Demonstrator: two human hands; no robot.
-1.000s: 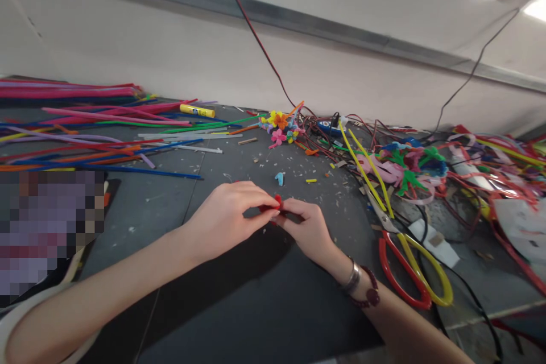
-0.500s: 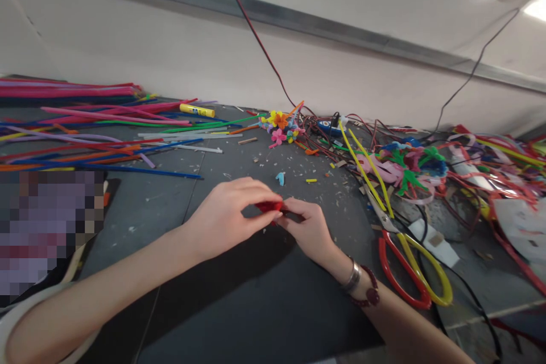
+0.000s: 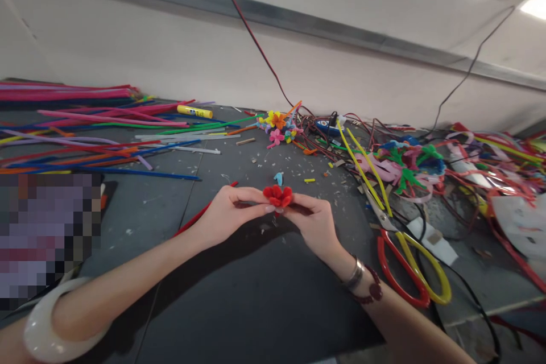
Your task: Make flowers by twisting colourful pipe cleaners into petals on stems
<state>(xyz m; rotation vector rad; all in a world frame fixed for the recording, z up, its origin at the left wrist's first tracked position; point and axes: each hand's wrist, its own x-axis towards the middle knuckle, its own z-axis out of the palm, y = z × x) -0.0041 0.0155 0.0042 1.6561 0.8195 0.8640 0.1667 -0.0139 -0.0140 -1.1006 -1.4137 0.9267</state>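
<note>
Your desk [image 3: 264,301] is dark grey, dotted with pale flecks [image 3: 129,232]. On your left, loose coloured stems [image 3: 113,116] lie crossed over one another, with a yellow tube [image 3: 194,111] near their ends. Toward the far middle you have a bunch of small flowers [image 3: 277,121]; nearer you lie a light-blue piece [image 3: 278,178] and a short yellow piece [image 3: 309,180]. On your right rest scissors [image 3: 383,221] with one red and one yellow handle, and beyond them a heap of colourful fuzzy pieces [image 3: 407,173]
</note>
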